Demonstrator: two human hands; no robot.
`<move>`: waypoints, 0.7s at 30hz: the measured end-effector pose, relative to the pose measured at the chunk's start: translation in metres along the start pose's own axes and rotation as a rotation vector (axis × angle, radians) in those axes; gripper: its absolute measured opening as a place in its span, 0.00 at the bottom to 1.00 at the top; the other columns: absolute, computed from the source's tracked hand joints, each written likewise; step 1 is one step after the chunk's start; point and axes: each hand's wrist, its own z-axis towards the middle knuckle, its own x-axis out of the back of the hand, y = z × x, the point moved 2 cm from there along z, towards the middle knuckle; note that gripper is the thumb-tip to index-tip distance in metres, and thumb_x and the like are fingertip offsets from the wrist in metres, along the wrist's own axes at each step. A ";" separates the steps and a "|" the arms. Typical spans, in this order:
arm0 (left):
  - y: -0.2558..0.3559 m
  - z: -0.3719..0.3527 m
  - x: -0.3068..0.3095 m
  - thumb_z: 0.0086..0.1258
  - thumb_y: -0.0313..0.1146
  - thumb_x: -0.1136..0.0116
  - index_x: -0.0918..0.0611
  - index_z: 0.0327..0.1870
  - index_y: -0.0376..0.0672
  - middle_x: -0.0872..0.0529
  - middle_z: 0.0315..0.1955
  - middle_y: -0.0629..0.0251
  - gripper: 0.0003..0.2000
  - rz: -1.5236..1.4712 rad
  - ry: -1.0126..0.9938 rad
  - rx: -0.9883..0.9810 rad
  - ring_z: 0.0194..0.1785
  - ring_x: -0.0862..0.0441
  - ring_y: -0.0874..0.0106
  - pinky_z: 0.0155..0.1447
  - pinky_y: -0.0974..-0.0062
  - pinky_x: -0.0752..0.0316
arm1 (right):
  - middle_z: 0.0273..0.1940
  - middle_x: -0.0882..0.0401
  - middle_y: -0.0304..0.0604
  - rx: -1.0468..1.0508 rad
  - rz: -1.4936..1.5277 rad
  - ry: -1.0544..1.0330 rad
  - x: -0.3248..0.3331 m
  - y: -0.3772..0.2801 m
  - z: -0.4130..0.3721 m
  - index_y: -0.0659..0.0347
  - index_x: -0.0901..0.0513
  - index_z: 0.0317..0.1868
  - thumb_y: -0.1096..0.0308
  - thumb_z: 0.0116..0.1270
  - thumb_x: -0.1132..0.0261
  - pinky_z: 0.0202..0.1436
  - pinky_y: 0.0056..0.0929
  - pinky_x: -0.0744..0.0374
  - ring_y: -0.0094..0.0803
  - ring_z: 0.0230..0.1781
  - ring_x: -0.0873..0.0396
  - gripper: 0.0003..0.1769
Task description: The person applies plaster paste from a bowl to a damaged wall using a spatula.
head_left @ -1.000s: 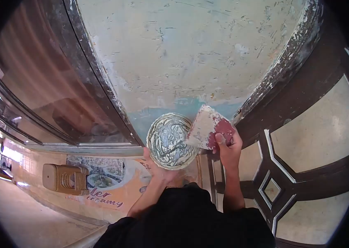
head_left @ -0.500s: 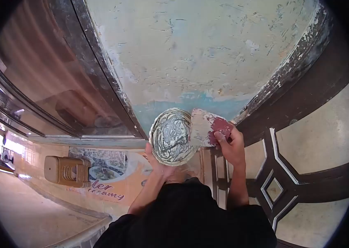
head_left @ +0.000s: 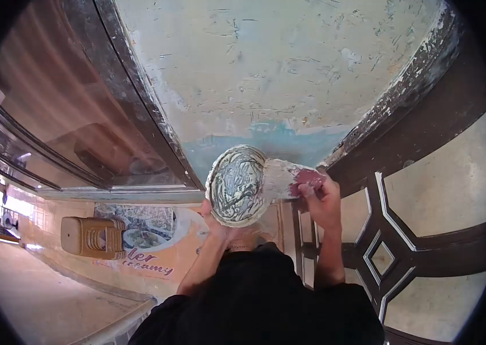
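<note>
My left hand (head_left: 217,225) grips a round lid-like dish (head_left: 239,185) from below, at its lower left edge. Grey-white putty is smeared in swirls over the dish's inside, and its rim is crusted. In my right hand (head_left: 324,202) is a putty scraper (head_left: 289,179), a flat blade coated with pale putty, with reddish patches near my fingers. The blade's left edge meets the right side of the dish. My right thumb presses on the near face of the scraper; the other fingers are behind it.
Ahead stands a scuffed wall (head_left: 266,75) with a blue-green band (head_left: 277,135) low down. A dark-framed glass panel (head_left: 76,109) is on the left, a dark panelled door (head_left: 432,253) on the right. Stacked brown stools (head_left: 90,237) stand by a printed sheet (head_left: 156,270) at lower left.
The scraper has tilted and its left edge has dropped slightly along the dish's right rim. The dish has turned a little and shifted slightly up and left.
</note>
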 end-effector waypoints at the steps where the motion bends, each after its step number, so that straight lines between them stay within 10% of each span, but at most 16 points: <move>1: -0.001 0.001 0.004 0.55 0.71 0.50 0.37 0.69 0.45 0.30 0.64 0.57 0.46 0.020 -0.027 0.014 0.64 0.30 0.58 0.66 0.54 0.33 | 0.30 0.18 0.40 0.107 -0.186 -0.067 0.005 -0.011 0.007 0.67 0.19 0.43 0.75 0.63 0.35 0.31 0.22 0.26 0.23 0.26 0.23 0.08; 9: -0.002 -0.003 0.016 0.54 0.71 0.46 0.37 0.69 0.40 0.29 0.62 0.53 0.48 0.119 -0.064 0.137 0.64 0.29 0.58 0.66 0.55 0.33 | 0.27 0.20 0.45 0.006 -0.401 -0.426 0.002 -0.029 0.017 0.66 0.19 0.39 0.74 0.60 0.34 0.28 0.27 0.28 0.30 0.22 0.26 0.07; 21: -0.007 0.000 0.020 0.56 0.70 0.49 0.34 0.67 0.41 0.27 0.62 0.54 0.46 0.066 -0.037 0.127 0.63 0.29 0.58 0.66 0.55 0.33 | 0.28 0.19 0.48 -0.014 -0.369 -0.397 0.001 -0.001 0.012 0.67 0.20 0.45 0.69 0.61 0.32 0.32 0.27 0.25 0.31 0.23 0.25 0.14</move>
